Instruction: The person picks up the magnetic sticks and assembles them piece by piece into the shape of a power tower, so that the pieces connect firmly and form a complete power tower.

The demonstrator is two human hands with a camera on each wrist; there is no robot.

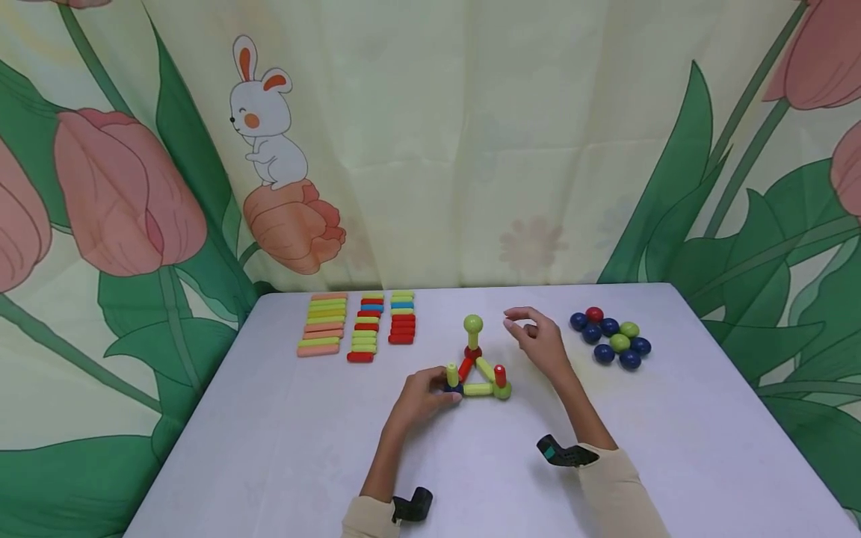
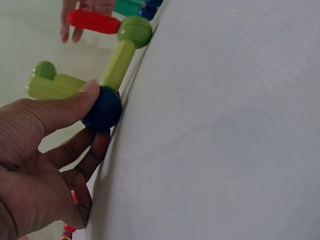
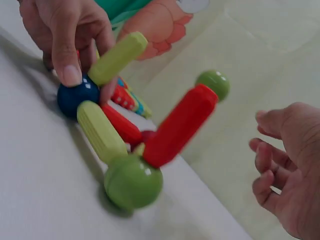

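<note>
In the lower middle, my left hand (image 1: 418,397) pinches the blue ball (image 2: 104,111); my right hand (image 1: 540,344) is empty. Three sticks (image 1: 500,376) stand up; two have bare tops.

A rabbit-print curtain (image 1: 430,187) and toy rods (image 1: 478,389) suggest a playroom.

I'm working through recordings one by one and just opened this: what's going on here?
Someone's left hand pinches the dark blue ball at one corner of a triangle of rods and balls. A rod stands up from each corner, and the far one has a green ball on top. The right hand is beside the structure, holding nothing. Loose rods lie in three columns to the left; loose balls sit grouped to the right.
</note>
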